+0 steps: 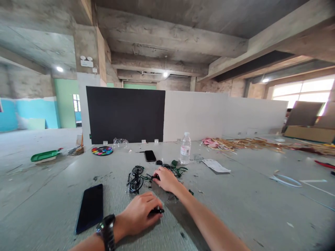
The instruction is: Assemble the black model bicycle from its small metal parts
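My left hand [142,212], with a dark watch [106,232] on its wrist, rests low over the table. Its fingers are closed round a small, slim black piece [157,210] whose kind I cannot make out. Farther out, my right hand [167,178] reaches in among model bicycle parts, fingertips bent down at a dark bit; what they grip is mostly hidden. Just left of it lie black spoked wheels [136,183] with thin black pieces. Behind and right of that hand is a dark green bicycle frame [180,170], and another wheel [166,166] is partly covered by the fingers.
A large black phone [90,208] lies at left; a smaller phone [150,156] lies farther back. A water bottle [185,149] stands beside a paper sheet [216,166]. A paint palette [102,150], wood strips [240,143] and a coiled pale tube [285,179] lie around. Upright panels [125,115] border the back.
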Demonstrator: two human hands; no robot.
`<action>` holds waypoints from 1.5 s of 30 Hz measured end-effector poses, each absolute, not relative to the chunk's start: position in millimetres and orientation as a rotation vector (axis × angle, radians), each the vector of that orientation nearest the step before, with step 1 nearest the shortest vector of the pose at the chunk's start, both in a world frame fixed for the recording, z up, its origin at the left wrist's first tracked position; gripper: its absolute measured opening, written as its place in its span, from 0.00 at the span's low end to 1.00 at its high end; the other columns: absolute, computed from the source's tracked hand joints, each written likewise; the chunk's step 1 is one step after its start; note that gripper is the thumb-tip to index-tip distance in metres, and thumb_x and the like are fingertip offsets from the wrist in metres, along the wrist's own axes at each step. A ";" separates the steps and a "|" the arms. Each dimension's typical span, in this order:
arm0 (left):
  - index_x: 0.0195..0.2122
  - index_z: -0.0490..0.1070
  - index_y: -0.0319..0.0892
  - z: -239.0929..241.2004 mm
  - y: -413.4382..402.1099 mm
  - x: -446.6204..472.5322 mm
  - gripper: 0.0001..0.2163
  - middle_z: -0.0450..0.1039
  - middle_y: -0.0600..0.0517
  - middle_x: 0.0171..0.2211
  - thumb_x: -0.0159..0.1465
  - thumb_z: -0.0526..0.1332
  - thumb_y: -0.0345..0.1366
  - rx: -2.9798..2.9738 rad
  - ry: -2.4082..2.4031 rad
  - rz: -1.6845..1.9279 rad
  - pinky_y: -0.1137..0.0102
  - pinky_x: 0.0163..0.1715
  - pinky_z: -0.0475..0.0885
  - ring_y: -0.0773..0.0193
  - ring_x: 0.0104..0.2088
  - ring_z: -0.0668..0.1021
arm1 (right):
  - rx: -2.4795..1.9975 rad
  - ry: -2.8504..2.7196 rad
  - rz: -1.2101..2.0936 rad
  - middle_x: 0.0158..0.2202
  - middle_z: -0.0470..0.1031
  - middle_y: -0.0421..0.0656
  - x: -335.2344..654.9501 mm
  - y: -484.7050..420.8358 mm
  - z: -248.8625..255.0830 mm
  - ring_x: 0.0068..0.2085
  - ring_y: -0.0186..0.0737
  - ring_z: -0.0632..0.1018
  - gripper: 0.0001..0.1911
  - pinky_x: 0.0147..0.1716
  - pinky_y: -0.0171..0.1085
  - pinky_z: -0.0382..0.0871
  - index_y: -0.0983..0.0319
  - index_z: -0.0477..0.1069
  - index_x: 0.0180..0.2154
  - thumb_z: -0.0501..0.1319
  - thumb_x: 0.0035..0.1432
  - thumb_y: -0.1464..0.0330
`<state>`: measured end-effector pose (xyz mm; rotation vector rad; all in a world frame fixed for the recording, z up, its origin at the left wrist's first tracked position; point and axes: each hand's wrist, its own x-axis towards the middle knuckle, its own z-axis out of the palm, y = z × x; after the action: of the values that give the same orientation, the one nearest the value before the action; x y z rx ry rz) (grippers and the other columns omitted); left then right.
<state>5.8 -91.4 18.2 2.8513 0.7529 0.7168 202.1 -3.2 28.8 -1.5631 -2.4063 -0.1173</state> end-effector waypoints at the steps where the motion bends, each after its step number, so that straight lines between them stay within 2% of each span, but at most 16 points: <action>1: 0.43 0.71 0.44 17.6 -91.0 6.1 0.06 0.77 0.52 0.37 0.65 0.62 0.36 2.850 0.754 0.718 0.67 0.39 0.70 0.58 0.40 0.76 | -1.558 -2.406 -0.124 0.53 0.73 0.47 202.3 -3.0 29.1 0.49 0.45 0.77 0.16 0.48 0.49 0.73 0.62 0.70 0.52 0.61 0.66 0.62; 14: 0.41 0.72 0.44 14.7 -90.3 7.3 0.06 0.77 0.51 0.37 0.64 0.63 0.35 2.807 0.778 0.709 0.67 0.39 0.70 0.58 0.39 0.77 | -1.465 -2.333 -0.107 0.52 0.73 0.47 202.4 3.1 23.7 0.47 0.43 0.77 0.15 0.47 0.48 0.74 0.61 0.70 0.52 0.60 0.67 0.63; 21: 0.44 0.72 0.44 17.4 -91.8 5.7 0.06 0.76 0.50 0.39 0.69 0.58 0.38 2.675 0.826 0.797 0.67 0.40 0.71 0.59 0.39 0.77 | -1.420 -2.278 -0.056 0.52 0.73 0.47 199.7 2.9 25.1 0.48 0.43 0.77 0.15 0.47 0.48 0.74 0.62 0.71 0.52 0.60 0.67 0.63; 30: 0.39 0.75 0.44 21.2 -85.6 6.1 0.07 0.78 0.52 0.32 0.65 0.62 0.41 2.197 0.945 1.081 0.68 0.36 0.72 0.60 0.33 0.77 | -1.336 -2.252 0.061 0.50 0.74 0.46 194.4 2.2 20.9 0.46 0.42 0.78 0.14 0.45 0.47 0.74 0.62 0.71 0.50 0.60 0.67 0.62; 34: 0.40 0.74 0.42 19.4 -77.9 5.5 0.10 0.79 0.51 0.32 0.67 0.60 0.43 2.092 0.979 1.178 0.68 0.35 0.73 0.60 0.32 0.78 | -1.289 -2.197 0.096 0.45 0.76 0.45 196.2 1.9 23.1 0.43 0.41 0.78 0.13 0.44 0.46 0.74 0.63 0.72 0.47 0.59 0.67 0.62; 38: 0.42 0.73 0.41 15.4 -64.2 1.6 0.14 0.79 0.48 0.34 0.66 0.60 0.47 1.943 1.039 1.322 0.66 0.37 0.74 0.57 0.35 0.80 | -1.194 -2.126 0.148 0.35 0.77 0.43 195.6 0.0 29.0 0.37 0.39 0.78 0.10 0.39 0.38 0.70 0.62 0.72 0.42 0.54 0.70 0.67; 45: 0.41 0.75 0.39 12.2 -38.3 -7.6 0.19 0.80 0.48 0.31 0.61 0.63 0.51 1.711 1.100 1.479 0.66 0.33 0.73 0.58 0.29 0.79 | -1.015 -1.983 0.255 0.34 0.78 0.44 181.3 -4.6 36.1 0.34 0.38 0.78 0.11 0.36 0.35 0.69 0.62 0.73 0.45 0.52 0.68 0.71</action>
<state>-7.6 -38.3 12.2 1.7113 1.0998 1.4792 181.3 -4.6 36.1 -1.0147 -1.9829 0.2552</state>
